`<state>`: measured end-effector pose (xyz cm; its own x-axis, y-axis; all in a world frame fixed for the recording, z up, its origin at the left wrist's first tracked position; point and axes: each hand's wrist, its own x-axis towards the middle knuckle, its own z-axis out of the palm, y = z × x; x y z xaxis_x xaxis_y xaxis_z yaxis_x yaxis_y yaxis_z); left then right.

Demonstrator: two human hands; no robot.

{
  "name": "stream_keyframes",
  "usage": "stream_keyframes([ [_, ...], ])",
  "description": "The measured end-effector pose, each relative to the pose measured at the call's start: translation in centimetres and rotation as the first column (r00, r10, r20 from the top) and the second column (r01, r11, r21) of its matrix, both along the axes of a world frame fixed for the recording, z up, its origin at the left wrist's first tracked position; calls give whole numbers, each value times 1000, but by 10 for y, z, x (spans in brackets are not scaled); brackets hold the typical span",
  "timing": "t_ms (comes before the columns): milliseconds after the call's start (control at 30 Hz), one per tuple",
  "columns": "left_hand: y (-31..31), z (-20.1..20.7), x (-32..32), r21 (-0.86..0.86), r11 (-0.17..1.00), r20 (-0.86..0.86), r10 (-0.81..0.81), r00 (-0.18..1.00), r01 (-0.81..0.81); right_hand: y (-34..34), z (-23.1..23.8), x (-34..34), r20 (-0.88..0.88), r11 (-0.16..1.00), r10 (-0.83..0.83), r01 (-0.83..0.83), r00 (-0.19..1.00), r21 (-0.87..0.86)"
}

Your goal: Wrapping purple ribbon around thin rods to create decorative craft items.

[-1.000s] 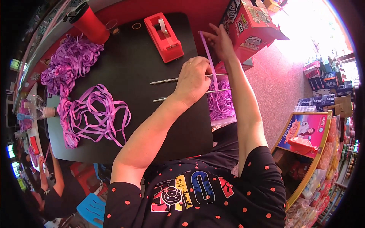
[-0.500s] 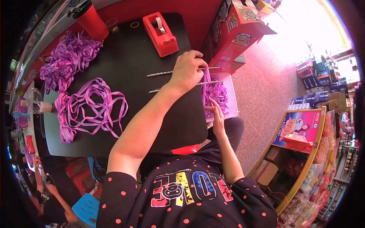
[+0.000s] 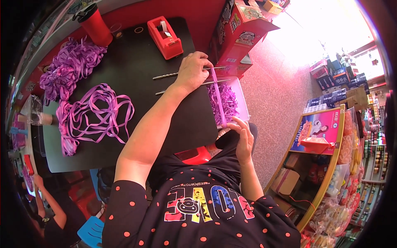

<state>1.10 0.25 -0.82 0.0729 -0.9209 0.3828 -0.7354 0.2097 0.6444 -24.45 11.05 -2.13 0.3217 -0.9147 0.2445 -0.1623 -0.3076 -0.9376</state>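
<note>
Over the right edge of the dark table point(image 3: 165, 136), my left hand point(image 3: 192, 72) is closed, its fingertips at the upper end of a purple ribbon point(image 3: 217, 95). Two thin metal rods point(image 3: 166, 76) stick out past that edge, one twisted like a drill bit; the hand rests across them. The ribbon stretches down from the rods to my right hand point(image 3: 244, 138), which pinches its lower end between thumb and forefinger. Below the ribbon, a pale pink bin point(image 3: 244, 97) holds a heap of short purple ribbon pieces point(image 3: 229, 101). On the table's left lies a loosely looped purple ribbon length point(image 3: 99, 111).
A large bundle of purple ribbon point(image 3: 72, 66), a red tumbler point(image 3: 95, 27) and a red tape dispenser point(image 3: 165, 38) occupy the table's far side. A red carton point(image 3: 240, 35) stands beyond the bin. At lower left, another person's arm point(image 3: 51, 204) shows near a blue stool point(image 3: 92, 232).
My right hand has drawn back toward me, and the ribbon now runs straight and longer between my hands. My left hand keeps its place at the rods. The whole view has shifted slightly.
</note>
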Motion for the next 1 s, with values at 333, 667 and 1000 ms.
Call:
stream_keyframes([
  [333,-1,0,1,3,999,-10,32,999,-32,-97,66,49,468,952,302,-240,830,-189],
  [667,-1,0,-1,-20,999,20,40,999,-40,-232,27,119,243,918,388,-396,889,-16],
  [1000,-3,-2,-3,-20,999,-5,49,999,-49,-224,-37,104,-30,947,316,-314,948,63],
])
